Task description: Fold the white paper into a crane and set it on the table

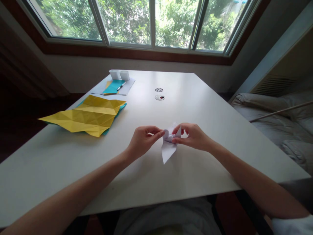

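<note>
A folded white paper figure (169,148), origami with pointed flaps, is held between both hands just above the table's near half. One long point of it hangs down toward me, and a smaller point sticks up at its right. My left hand (144,138) pinches the upper left flap between thumb and fingertips. My right hand (192,135) grips the right side, thumb in front and fingers behind. The far side of the paper is partly hidden by the fingers.
Creased yellow paper (90,114) lies over teal paper (121,111) at the left. Farther back are a smaller teal sheet (113,86), a pen (121,86) and white paper boxes (124,75). Two round discs (159,97) sit mid-table. A window (129,23) is beyond the white table (181,101).
</note>
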`<state>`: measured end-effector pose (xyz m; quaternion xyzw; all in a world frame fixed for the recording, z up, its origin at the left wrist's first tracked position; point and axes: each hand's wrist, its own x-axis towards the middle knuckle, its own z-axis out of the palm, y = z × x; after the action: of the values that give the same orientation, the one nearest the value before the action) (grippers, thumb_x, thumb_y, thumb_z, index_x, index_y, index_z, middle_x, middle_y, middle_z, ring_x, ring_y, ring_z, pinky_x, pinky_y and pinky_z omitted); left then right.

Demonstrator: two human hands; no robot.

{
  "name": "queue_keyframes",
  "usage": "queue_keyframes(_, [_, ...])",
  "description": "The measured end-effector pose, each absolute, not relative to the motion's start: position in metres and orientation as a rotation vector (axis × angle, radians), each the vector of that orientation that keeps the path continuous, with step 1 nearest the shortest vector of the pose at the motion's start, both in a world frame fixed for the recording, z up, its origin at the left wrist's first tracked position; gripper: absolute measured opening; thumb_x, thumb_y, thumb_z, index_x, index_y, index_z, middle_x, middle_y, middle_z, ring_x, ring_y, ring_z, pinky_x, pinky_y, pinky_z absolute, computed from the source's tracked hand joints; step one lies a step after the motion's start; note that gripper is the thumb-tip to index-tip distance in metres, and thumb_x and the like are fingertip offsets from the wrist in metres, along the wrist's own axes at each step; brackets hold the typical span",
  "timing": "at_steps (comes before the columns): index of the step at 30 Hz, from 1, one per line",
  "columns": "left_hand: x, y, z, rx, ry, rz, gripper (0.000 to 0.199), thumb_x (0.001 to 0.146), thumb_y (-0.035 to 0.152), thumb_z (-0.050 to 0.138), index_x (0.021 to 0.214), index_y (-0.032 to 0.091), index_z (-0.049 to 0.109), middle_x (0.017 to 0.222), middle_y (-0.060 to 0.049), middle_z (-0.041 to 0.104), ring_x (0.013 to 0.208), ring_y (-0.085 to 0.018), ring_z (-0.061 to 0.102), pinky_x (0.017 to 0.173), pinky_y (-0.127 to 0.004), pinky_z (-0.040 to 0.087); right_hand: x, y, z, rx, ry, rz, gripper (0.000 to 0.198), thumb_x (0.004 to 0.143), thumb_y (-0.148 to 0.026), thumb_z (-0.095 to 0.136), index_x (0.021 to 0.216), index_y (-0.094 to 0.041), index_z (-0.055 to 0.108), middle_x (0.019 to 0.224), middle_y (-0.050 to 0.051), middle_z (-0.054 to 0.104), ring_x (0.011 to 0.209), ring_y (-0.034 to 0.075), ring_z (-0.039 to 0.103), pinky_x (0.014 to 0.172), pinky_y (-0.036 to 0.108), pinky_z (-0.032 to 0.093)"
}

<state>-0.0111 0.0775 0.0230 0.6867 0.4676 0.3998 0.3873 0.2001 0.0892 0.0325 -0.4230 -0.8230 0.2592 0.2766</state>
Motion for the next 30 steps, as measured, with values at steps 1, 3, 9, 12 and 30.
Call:
queue_keyframes(1, [-0.012, 0.078, 0.023, 1.752, 1.183, 1.010, 0.027, 0.074, 0.041, 0.063, 0.075, 0.014, 0.070, 0.071, -0.004, 0.069, 0.066, -0.015, 0.060, 0.059, -0.022, 0.049, 0.199, 0.089, 0.032, -1.150, -2.208, 0.711, 0.021, 0.071, -0.040, 0.065, 0.075, -0.020, 0.063, 0.071, 0.000, 0.064, 0.061, 0.011, 0.049, 0.057, 0.023, 0.037])
queue_keyframes(3, [-0.015, 0.080, 0.022, 1.762, 1.167, 1.000, 0.028, 0.074, 0.041, 0.063, 0.081, 0.015, 0.070, 0.074, -0.005, 0.069, 0.068, -0.015, 0.061, 0.059, -0.023, 0.049, 0.198, 0.087, 0.032, -1.168, -2.201, 0.718, 0.021, 0.075, -0.039, 0.061, 0.069, -0.019, 0.062, 0.065, -0.001, 0.061, 0.059, 0.010, 0.047, 0.055, 0.023, 0.036])
queue_keyframes(9, [-0.028, 0.088, 0.020, 1.754, 1.196, 0.982, 0.032, 0.074, 0.040, 0.062, 0.093, 0.014, 0.067, 0.078, -0.007, 0.068, 0.068, -0.016, 0.062, 0.060, -0.024, 0.050, 0.205, 0.092, 0.037, -1.296, -2.073, 0.569, 0.031, 0.073, -0.042, 0.062, 0.056, -0.017, 0.052, 0.053, -0.003, 0.047, 0.051, 0.008, 0.037, 0.049, 0.022, 0.030])
queue_keyframes(12, [-0.033, 0.091, 0.022, 1.754, 1.231, 0.945, 0.026, 0.074, 0.038, 0.061, 0.085, 0.014, 0.067, 0.077, -0.006, 0.068, 0.065, -0.015, 0.061, 0.058, -0.023, 0.049, 0.220, 0.105, 0.043, -1.414, -1.921, 0.373, 0.032, 0.070, -0.043, 0.063, 0.056, -0.017, 0.051, 0.051, -0.003, 0.047, 0.049, 0.008, 0.037, 0.048, 0.022, 0.029])
queue_keyframes(30, [-0.040, 0.097, 0.024, 1.828, 1.221, 0.878, 0.022, 0.075, 0.036, 0.057, 0.083, 0.017, 0.066, 0.074, -0.004, 0.068, 0.066, -0.016, 0.062, 0.062, -0.026, 0.049, 0.357, 0.225, 0.024, -1.903, -1.453, -0.206, 0.020, 0.070, -0.033, 0.061, 0.070, -0.013, 0.063, 0.071, 0.011, 0.067, 0.065, 0.020, 0.058, 0.062, 0.029, 0.037])
